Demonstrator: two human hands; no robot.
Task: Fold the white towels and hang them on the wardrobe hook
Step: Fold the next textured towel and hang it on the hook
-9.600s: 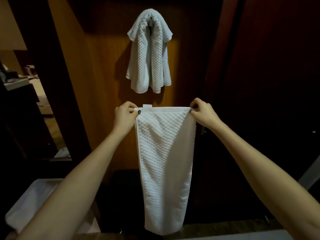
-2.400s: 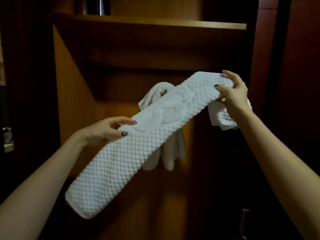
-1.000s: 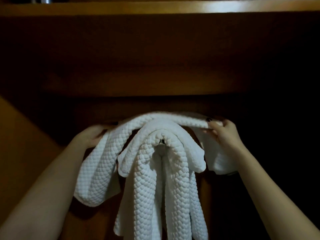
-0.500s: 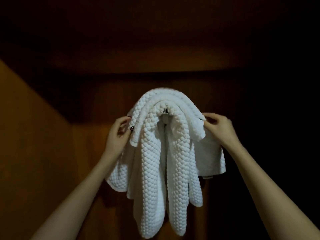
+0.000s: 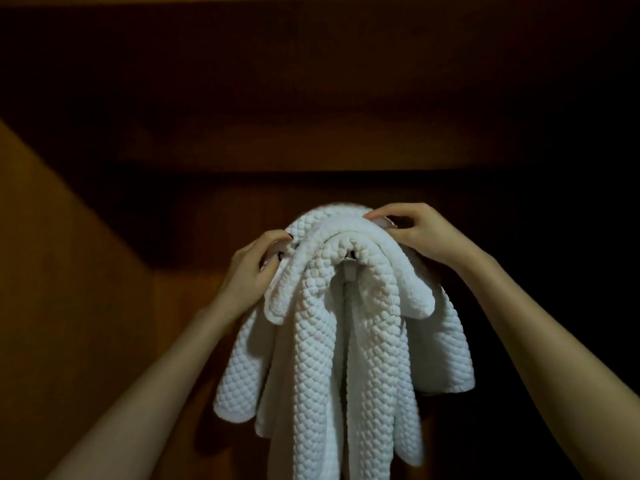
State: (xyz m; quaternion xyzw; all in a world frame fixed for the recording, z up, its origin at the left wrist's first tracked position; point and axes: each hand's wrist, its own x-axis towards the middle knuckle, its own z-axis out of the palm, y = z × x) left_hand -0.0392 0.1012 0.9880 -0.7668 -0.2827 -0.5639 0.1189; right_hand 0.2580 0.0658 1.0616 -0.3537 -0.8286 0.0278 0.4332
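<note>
Smooth orange-brown wood side panel [image 5: 62,289] at far left, dim. Left hand [image 5: 251,275]: fingers curled, thumb and forefinger pinching left edge of white towels [image 5: 311,375]. Towels draped in layered arches over hook [image 5: 350,263], ends hanging; knobbly waffle terry, thick rolled edges. Hook mostly buried, possibly pale metal under innermost fold. Dark wooden shelf underside [image 5: 311,98] overhead. Right hand [image 5: 420,233]: fingers bent, pinching top fold at right. Beyond it, deep shadow.

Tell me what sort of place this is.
Probably the inside of a wooden wardrobe: a wood side panel, a shelf overhead, and white towels draped over a hook.
</note>
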